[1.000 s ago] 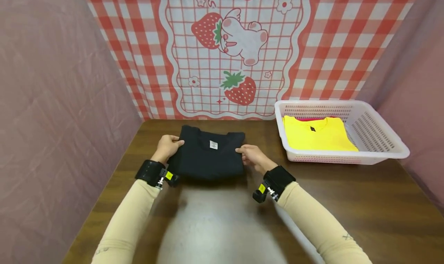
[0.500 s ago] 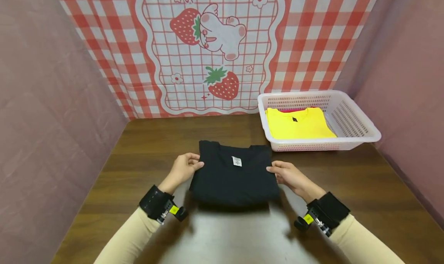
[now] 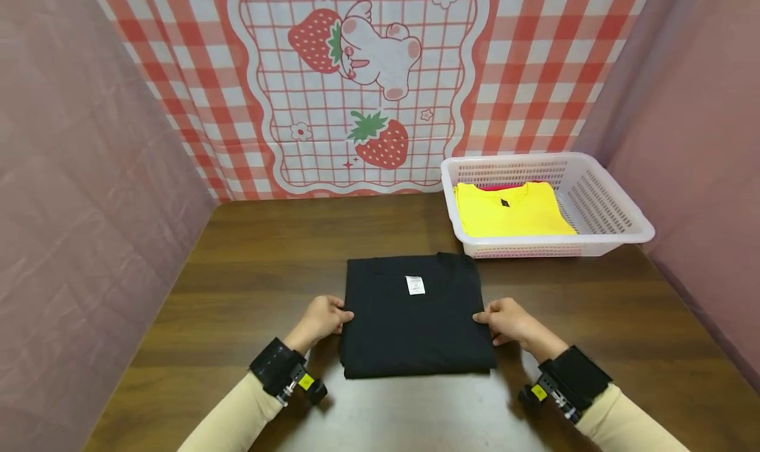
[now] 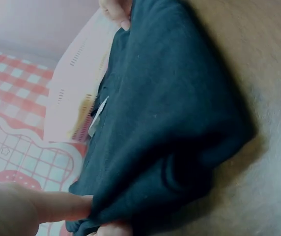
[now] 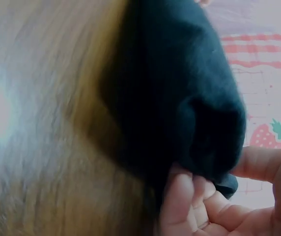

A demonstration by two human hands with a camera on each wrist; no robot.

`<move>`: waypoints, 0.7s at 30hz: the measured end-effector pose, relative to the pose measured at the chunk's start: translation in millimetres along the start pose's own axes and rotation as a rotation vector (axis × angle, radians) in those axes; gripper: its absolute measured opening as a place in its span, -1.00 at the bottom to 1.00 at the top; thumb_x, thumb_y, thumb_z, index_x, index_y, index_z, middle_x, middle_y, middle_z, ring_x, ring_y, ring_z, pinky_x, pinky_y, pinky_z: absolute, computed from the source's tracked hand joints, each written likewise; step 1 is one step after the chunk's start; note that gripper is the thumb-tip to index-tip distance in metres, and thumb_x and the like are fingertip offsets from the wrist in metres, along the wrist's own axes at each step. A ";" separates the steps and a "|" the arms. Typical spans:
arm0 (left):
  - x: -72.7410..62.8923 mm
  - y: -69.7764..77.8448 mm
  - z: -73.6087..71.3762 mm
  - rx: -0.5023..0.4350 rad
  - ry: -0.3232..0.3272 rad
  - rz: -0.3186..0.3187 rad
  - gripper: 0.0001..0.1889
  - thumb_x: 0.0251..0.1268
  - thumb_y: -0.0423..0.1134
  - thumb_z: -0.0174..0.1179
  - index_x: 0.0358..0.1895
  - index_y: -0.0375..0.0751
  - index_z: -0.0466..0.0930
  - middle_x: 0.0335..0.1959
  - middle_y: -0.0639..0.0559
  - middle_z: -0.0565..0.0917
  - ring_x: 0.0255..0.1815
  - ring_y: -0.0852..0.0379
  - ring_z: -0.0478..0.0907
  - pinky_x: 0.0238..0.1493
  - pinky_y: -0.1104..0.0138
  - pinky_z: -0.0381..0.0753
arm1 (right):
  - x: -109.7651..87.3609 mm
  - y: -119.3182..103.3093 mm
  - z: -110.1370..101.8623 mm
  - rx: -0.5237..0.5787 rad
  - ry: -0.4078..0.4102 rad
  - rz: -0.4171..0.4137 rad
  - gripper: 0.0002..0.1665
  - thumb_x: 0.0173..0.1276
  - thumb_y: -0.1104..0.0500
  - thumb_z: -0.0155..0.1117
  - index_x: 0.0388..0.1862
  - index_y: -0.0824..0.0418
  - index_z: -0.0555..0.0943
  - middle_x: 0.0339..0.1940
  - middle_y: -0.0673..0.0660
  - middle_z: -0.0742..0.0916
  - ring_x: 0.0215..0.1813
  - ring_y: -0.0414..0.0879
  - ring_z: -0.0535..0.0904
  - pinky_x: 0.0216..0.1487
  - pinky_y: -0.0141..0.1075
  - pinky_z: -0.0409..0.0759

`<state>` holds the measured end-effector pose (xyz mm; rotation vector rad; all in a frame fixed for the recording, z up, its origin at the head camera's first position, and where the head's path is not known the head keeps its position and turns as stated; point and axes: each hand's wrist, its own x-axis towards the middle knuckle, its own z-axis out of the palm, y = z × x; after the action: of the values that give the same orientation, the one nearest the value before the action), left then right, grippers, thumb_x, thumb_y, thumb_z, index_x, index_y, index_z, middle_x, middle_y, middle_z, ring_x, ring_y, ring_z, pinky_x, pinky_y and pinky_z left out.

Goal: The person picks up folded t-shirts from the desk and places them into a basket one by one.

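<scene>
A folded black T-shirt with a white neck label is level at the middle of the table, at or just above its surface. My left hand pinches its left edge, thumb on top. At the opposite edge my right hand pinches the cloth the same way. The left wrist view shows thumb and a finger either side of the folded shirt. In the right wrist view the fingers curl under the cloth, whose layers bulge at the side.
A white plastic basket stands at the back right of the wooden table. Inside lies a folded yellow T-shirt with something red behind it. A checked strawberry curtain hangs along the back, with pink cloth at the sides.
Both hands have brought the black T-shirt nearer and lowered it to about table level, keeping their hold on its sides. The head view has shifted, moving the basket leftward in frame.
</scene>
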<state>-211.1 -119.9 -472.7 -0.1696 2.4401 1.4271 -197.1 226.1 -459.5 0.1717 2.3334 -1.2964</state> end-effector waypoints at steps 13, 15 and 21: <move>34.7 23.1 -12.3 0.073 -0.085 -0.081 -0.66 0.28 -0.28 0.21 -0.66 -0.24 0.41 -0.53 -0.02 0.50 -0.48 0.17 0.55 -0.26 0.31 0.72 | 26.1 -28.3 -24.6 0.101 -0.045 0.122 -0.25 0.42 0.09 0.08 0.34 0.61 0.16 0.17 0.53 0.45 -0.03 0.08 0.61 -0.11 -0.19 0.71; 40.3 25.6 -13.3 0.047 -0.085 -0.097 -0.50 0.27 -0.27 0.23 -0.77 -0.07 0.16 -0.68 0.13 0.26 -0.55 0.20 0.43 -0.26 0.32 0.71 | 31.0 -32.6 -24.2 0.131 -0.048 0.147 -0.20 0.40 0.10 0.09 0.38 0.62 0.09 0.23 0.54 0.42 0.01 0.08 0.60 -0.10 -0.20 0.71; 50.3 26.9 -10.0 -0.040 -0.065 -0.124 -0.50 0.21 -0.25 0.29 -0.75 -0.07 0.17 -0.65 0.13 0.35 -0.51 0.22 0.48 -0.22 0.31 0.71 | 40.8 -37.7 -21.4 0.216 -0.042 0.186 -0.23 0.32 0.19 0.17 0.34 0.59 0.14 -0.20 0.19 0.67 -0.21 -0.11 0.62 -0.21 -0.26 0.66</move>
<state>-267.5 -112.5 -462.0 -0.2744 2.3075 1.4066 -252.6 218.6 -439.3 0.4157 2.0842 -1.4396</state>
